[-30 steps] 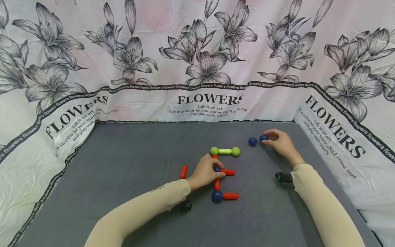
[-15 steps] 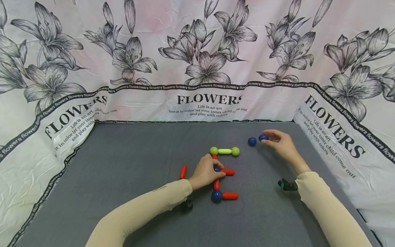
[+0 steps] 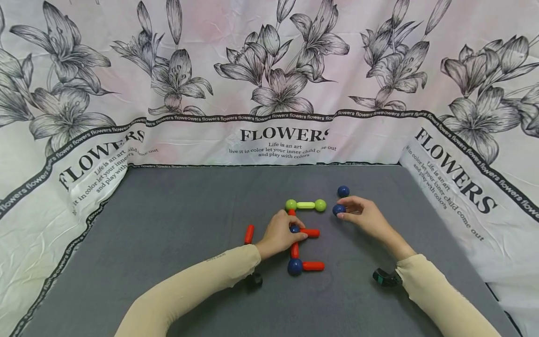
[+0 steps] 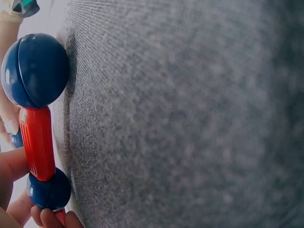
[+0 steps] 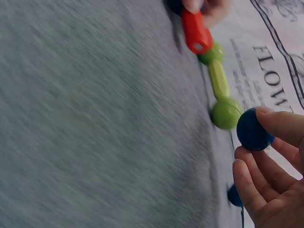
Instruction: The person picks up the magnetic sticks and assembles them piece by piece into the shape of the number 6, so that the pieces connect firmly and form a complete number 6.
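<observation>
My left hand [image 3: 280,235] grips the middle blue ball [image 4: 49,189] of a shape built from balls and rods on the table. Red rods [image 4: 39,145] join that ball to a nearer blue ball [image 3: 295,266] and to a green ball [image 3: 291,204] at the far end. A light green rod [image 3: 306,205] runs right from there to a second green ball [image 3: 320,205]. Red rods [image 3: 313,266] also stick out rightward from the middle and near balls. Between thumb and fingers my right hand [image 3: 365,218] pinches a loose blue ball [image 5: 254,129], right of the shape.
Another blue ball [image 3: 343,191] lies on the grey table [image 3: 189,201] beyond my right hand. A loose red rod [image 3: 250,234] lies left of my left hand, partly behind the wrist. A flower-printed cloth [image 3: 278,93] hangs behind the table.
My right hand has carried its blue ball toward me and to the left, from beside the other loose ball to nearer the green ball. My left hand has stayed in place.
</observation>
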`<state>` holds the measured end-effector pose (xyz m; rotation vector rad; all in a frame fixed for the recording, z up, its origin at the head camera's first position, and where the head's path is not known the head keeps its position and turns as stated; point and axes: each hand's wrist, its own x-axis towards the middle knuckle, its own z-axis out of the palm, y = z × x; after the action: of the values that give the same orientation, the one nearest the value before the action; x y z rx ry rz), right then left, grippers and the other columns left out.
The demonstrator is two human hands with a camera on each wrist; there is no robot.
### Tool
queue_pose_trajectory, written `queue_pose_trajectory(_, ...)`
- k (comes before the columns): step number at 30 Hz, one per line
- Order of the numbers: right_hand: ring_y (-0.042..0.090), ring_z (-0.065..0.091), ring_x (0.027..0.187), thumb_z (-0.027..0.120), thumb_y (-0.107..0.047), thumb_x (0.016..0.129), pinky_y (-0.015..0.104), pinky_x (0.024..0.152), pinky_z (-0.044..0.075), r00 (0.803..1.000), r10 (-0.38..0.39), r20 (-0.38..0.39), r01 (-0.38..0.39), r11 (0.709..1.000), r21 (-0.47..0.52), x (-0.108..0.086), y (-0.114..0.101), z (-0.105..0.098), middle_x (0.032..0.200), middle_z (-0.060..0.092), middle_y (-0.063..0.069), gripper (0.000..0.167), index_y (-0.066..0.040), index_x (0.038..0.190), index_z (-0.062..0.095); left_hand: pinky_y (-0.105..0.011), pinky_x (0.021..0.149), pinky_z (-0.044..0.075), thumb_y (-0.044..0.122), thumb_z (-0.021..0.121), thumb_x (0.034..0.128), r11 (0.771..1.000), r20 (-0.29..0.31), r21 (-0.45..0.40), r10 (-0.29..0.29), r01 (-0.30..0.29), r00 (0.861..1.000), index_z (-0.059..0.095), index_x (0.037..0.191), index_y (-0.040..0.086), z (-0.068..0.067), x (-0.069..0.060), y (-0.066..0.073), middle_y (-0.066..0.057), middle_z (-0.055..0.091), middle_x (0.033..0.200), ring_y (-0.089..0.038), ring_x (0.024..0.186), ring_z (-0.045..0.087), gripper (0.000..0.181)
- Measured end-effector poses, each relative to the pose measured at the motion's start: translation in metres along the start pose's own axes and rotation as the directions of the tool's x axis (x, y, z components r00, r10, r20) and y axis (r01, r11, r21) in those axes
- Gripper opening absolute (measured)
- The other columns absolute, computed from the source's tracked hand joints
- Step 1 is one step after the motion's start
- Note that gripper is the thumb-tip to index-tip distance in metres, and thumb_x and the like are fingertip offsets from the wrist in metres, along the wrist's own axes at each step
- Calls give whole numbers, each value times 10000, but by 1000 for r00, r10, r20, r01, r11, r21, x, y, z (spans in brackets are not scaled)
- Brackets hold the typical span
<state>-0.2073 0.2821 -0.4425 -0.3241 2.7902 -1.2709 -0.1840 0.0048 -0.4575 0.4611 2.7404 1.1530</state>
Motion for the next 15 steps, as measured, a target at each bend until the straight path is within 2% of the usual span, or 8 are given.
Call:
queue_pose_trajectory(7, 195, 655, 994, 777, -268, 862, 276, 810, 532, 997, -30, 65, 28, 999, 34, -6, 0, 19, 1173, 690, 106, 371, -132, 1190, 667, -215, 640, 339, 338, 807, 827, 1000, 2, 4, -15, 15, 1000, 765, 949, 214, 1, 1, -1, -7, 525, 911, -131, 783, 435, 178)
queue_pose_trajectory(15, 164, 668, 936, 798, -245, 839, 247, 778, 528, 993, -15, 120, 8, 998, 66, -12, -4, 30, 1116, 698, 98, 370, -124, 1163, 667, -225, 651, 335, 337, 798, 837, 1000, 6, 0, -15, 15, 1000, 764, 963, 219, 0, 1, 0, -16, 521, 912, -140, 794, 436, 176)
